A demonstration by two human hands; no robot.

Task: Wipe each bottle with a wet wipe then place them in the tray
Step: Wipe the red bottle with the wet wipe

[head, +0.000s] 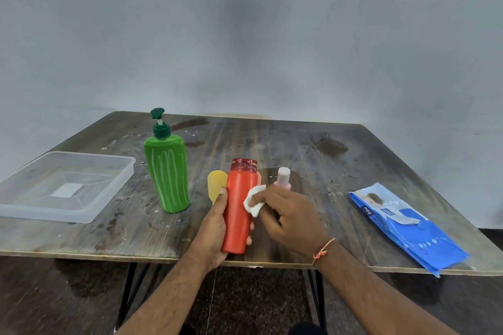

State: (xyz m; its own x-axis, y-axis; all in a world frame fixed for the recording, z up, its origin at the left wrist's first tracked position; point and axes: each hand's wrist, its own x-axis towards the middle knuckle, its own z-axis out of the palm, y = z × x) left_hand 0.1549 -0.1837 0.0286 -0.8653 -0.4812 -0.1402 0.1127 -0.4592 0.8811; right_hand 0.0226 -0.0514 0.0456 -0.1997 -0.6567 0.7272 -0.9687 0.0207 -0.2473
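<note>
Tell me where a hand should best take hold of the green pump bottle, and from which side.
Grip the green pump bottle round its mid body, probably from its right side. It stands upright, and the pump head on its thin stem looks a poor hold. The tray lies to its left and the yellow bottle stands apart on the right. Both the left hand and right hand are busy now.
</note>
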